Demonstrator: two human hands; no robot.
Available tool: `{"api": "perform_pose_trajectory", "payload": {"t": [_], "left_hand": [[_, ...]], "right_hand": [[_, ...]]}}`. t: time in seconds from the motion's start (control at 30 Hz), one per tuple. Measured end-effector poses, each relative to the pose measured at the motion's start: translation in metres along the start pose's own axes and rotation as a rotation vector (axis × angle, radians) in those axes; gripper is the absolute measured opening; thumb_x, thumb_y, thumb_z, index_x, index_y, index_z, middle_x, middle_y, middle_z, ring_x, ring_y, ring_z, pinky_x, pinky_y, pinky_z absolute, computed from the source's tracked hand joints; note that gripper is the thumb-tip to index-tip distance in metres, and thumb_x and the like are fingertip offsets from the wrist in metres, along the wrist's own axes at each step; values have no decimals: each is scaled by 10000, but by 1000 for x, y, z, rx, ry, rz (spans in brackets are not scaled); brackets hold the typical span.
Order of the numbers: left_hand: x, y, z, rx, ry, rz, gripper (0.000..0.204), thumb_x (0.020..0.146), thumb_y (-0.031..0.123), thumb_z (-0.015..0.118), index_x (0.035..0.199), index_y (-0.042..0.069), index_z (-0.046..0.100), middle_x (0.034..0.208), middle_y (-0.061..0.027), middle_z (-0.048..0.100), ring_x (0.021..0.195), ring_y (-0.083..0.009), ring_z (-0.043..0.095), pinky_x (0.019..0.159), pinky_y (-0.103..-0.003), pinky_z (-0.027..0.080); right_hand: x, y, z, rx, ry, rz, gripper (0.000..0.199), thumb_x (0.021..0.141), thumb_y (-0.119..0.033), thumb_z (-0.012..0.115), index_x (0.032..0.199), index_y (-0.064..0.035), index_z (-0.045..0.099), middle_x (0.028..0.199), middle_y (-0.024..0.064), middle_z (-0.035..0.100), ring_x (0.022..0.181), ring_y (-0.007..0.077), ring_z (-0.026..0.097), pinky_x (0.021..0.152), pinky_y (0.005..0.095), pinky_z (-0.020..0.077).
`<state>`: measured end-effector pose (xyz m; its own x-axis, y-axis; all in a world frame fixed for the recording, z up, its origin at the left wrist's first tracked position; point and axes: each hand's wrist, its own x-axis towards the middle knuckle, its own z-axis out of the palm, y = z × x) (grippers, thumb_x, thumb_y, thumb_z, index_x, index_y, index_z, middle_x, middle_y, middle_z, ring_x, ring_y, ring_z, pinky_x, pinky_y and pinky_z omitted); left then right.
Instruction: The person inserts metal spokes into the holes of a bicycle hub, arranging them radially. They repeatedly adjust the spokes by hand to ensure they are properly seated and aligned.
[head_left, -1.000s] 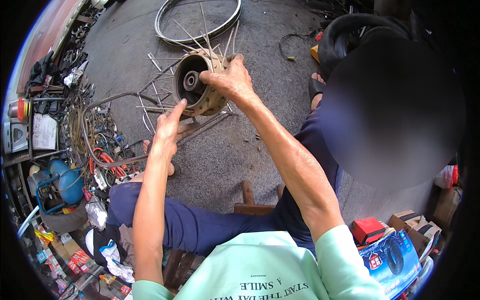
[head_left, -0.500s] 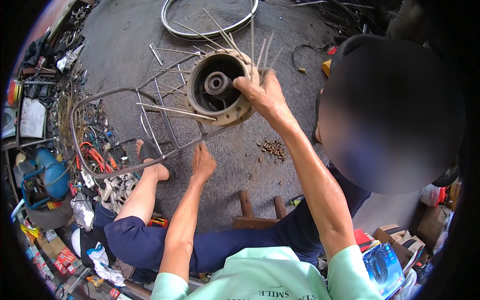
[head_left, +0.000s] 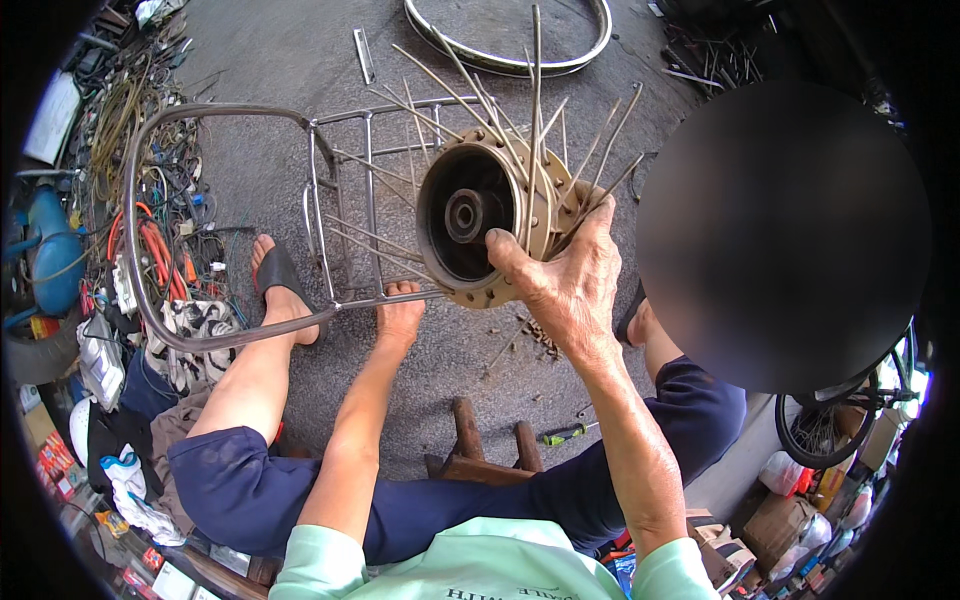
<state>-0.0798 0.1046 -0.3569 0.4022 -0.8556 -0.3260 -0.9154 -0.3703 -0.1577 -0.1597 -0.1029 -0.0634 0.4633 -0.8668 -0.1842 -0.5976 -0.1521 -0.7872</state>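
My right hand [head_left: 572, 278] grips a tan wheel hub [head_left: 487, 290] by its right side, thumb on the near rim and fingers round the far side. The hub is tilted; its dark, hollow face with a round bearing seat in the middle shows. Several thin metal spokes [head_left: 537, 110] stick out loosely from its flanges. Behind it and to the left is a tubular metal frame [head_left: 136, 220] with a rounded loop at one end. My left hand [head_left: 402, 315] is closed round the frame's near bar, fingertips over the top.
A bare wheel rim [head_left: 535, 70] lies on the floor at the far side. Below the hub are small brownish metal pieces [head_left: 545, 345]. A green-handled screwdriver [head_left: 566, 434] lies beside a wooden stool [head_left: 480, 470]. Tangled cables [head_left: 165, 250] and parts crowd the left; a blurred round area covers the right.
The hub, in my right hand, has come lower and to the right in view and turned, showing more of its far flange. My left fingertips now show over the frame's bar. The view has shifted.
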Motion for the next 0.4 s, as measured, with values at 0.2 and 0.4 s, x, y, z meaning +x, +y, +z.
{"api": "perform_pose_trajectory", "payload": {"t": [0.2,0.4], "left_hand": [[-4,-1,-9,-335,-63,-58,213,840,114,636,1014,-1,679,1041,-225,689,1012,-350,679,840,-462,559],[-23,17,-41,-903,-636,-220,380,703,196,779,1072,110,753,1093,-268,703,1063,-398,689,941,-515,527]], "right_hand": [[0,1,0,-82,16,-45,846,656,-403,820,1205,111,433,945,258,690,834,345,723,778,407,589],[1,-1,-1,-127,28,-35,883,644,-404,785,1214,165,423,944,301,681,832,419,718,795,436,582]]}}
